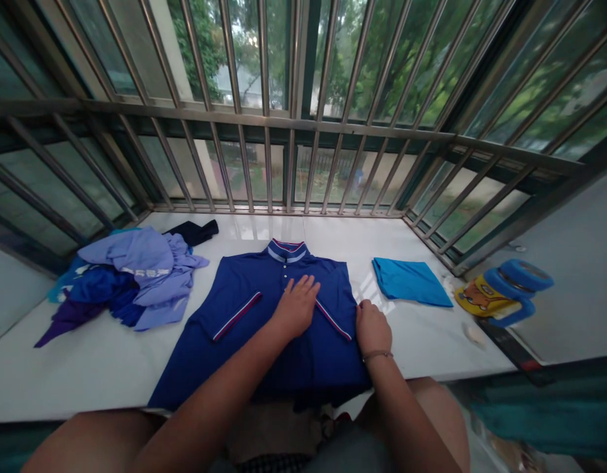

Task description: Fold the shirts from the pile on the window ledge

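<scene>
A dark blue polo shirt (288,358) lies spread on the white sill, its collar toward the window and its hem hanging over the front edge. Both short sleeves, trimmed in red and white, are turned in over the chest. My left hand (297,307) rests flat on the shirt below the buttons, beside the right-hand sleeve, fingers stretched out. At the shirt's right side edge, my right hand (374,328) has its fingers curled closed on the fabric; the fingertips are partly hidden.
A loose pile of lavender, blue and purple clothes (146,269) lies at the left, with a black cloth (195,232) behind it. To the right are a folded turquoise cloth (412,281) and a yellow-and-blue jug (500,292). Metal window bars (293,123) stand behind the sill.
</scene>
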Available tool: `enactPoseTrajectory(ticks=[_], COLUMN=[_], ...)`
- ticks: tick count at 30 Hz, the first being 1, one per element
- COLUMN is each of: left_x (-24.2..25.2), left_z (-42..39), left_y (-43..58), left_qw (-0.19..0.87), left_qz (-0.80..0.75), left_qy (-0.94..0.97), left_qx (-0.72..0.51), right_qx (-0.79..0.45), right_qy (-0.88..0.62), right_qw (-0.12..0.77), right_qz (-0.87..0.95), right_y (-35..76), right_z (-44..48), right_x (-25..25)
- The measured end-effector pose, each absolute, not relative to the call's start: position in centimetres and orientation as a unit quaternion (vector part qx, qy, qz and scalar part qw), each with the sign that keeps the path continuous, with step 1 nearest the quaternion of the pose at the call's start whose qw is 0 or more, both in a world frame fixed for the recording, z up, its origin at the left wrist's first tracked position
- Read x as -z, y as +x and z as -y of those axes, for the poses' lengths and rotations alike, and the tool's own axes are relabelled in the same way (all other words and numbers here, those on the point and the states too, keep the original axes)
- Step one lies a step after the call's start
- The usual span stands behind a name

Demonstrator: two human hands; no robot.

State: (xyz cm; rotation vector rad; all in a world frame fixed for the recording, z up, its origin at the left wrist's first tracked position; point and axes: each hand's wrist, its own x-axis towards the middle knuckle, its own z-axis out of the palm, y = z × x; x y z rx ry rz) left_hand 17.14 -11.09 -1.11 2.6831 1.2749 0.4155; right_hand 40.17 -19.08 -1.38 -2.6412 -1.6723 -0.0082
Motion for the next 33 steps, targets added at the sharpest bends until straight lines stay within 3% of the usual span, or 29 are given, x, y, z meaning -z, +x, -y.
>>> enactPoseTrajectory(ticks=[8,13,20,25,33], left_x=[1.2,3.1,0.3,0.0,1.6], left_z=[2.9,1.3,-2.4,-7.1,-9.9], left_y=[0.5,-3.8,-1.7,3.3,6.0], left_qw=[0.061,0.074,0.081,0.143,0.2], left_qz=[-0.628,-0.646,-0.64,-0.612,-0.643], left_qy=[0.773,0.759,0.757,0.769,0.732], left_qx=[-0.069,-0.041,-0.103,-0.12,-0.104], right_qx=[-0.006,-0.025,0.013,-0.06,-0.113], right_qy=[-0.844,-0.84,-0.793,-0.734,-0.773], right_qw=[-0.002,-0.019,0.005,0.084,0.09], right_qz=[0.537,0.542,0.61,0.671,0.618], right_y=[40.0,40.2,39.8,35.4,31.0], right_z=[19.3,18.9,14.0,7.0,-2.0], right_x=[1.0,0.3,-2.5,-2.9,-1.0])
